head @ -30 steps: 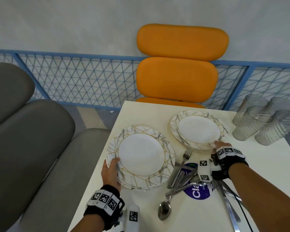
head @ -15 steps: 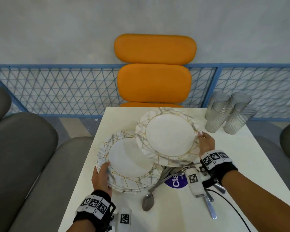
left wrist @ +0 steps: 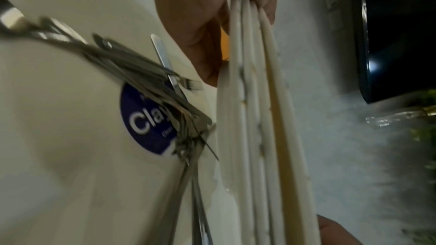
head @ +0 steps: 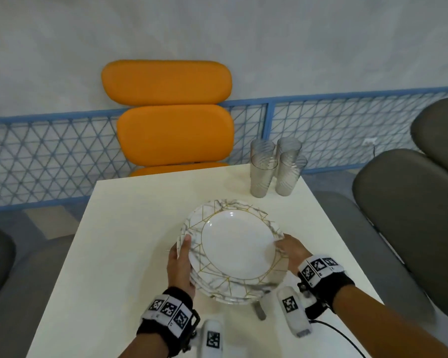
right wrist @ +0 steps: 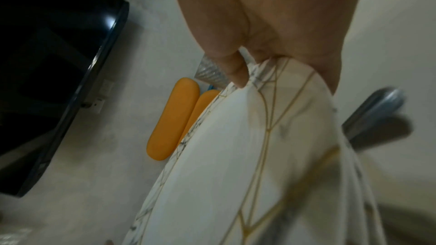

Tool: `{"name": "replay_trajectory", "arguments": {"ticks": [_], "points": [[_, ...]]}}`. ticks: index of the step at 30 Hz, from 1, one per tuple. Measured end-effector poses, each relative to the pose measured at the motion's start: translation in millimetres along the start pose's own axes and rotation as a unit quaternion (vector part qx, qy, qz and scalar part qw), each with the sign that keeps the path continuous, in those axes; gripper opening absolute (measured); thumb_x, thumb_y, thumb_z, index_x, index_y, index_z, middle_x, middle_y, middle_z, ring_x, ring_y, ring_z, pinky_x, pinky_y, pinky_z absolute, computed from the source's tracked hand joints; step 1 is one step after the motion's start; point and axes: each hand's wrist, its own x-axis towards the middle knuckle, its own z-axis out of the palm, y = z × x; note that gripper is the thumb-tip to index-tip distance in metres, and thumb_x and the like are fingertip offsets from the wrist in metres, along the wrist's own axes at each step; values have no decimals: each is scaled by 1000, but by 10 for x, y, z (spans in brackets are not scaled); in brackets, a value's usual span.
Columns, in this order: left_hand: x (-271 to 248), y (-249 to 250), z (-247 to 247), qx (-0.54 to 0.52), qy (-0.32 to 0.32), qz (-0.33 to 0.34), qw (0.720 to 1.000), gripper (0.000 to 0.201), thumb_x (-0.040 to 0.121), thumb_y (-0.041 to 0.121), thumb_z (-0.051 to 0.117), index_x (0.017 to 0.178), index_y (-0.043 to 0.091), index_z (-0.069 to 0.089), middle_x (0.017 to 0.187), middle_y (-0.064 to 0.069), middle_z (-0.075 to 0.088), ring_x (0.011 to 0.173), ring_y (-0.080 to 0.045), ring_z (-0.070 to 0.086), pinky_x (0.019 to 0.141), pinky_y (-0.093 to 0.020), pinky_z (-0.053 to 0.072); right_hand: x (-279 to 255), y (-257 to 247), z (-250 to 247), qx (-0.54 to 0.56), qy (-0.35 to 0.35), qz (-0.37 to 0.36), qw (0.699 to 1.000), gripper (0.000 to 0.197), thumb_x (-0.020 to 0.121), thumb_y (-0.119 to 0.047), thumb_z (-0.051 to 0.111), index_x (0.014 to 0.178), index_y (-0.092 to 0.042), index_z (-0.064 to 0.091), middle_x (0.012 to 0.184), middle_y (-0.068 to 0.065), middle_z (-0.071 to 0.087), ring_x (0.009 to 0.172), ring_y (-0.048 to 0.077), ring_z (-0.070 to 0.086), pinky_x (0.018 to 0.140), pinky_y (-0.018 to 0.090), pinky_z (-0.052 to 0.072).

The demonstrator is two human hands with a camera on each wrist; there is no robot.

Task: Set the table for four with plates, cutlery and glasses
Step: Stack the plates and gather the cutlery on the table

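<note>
Held above the tabletop's near edge, stacked plates (head: 233,251) pinched at opposite rims by left hand (head: 180,264) and right hand (head: 291,253); likely to slide apart onto cutlery (left wrist: 151,85) if tilted.

Soft even light; blurred wrist views (dim)

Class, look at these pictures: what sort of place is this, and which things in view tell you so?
Probably a café or canteen seating area, though it could be a home. A small white table has padded chairs around it, one orange chair, beside a blue mesh railing, and a round printed sticker sits on the tabletop.
</note>
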Motion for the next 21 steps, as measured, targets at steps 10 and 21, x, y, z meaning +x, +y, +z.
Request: {"name": "replay_trajectory", "arguments": {"ticks": [10, 21], "points": [[521, -618, 1009, 255, -120, -59, 958, 28, 88, 36, 53, 100, 12, 60, 117, -20, 62, 106, -37, 60, 95, -55, 47, 266, 302, -1222, -30, 137, 32, 990, 32, 87, 6, 48, 61, -12, 42, 68, 3, 41, 66, 19, 42, 75, 27, 35], [1115, -907, 1412, 457, -169, -2, 873, 42, 75, 30, 48, 104, 5, 64, 109, -24, 65, 104, -37, 61, 95, -47, 49, 613, 493, -1458, -44, 209, 15, 977, 18, 84, 12, 47, 94, -1, 55, 95, 15, 49, 86, 26, 46, 71, 29, 36]]}}
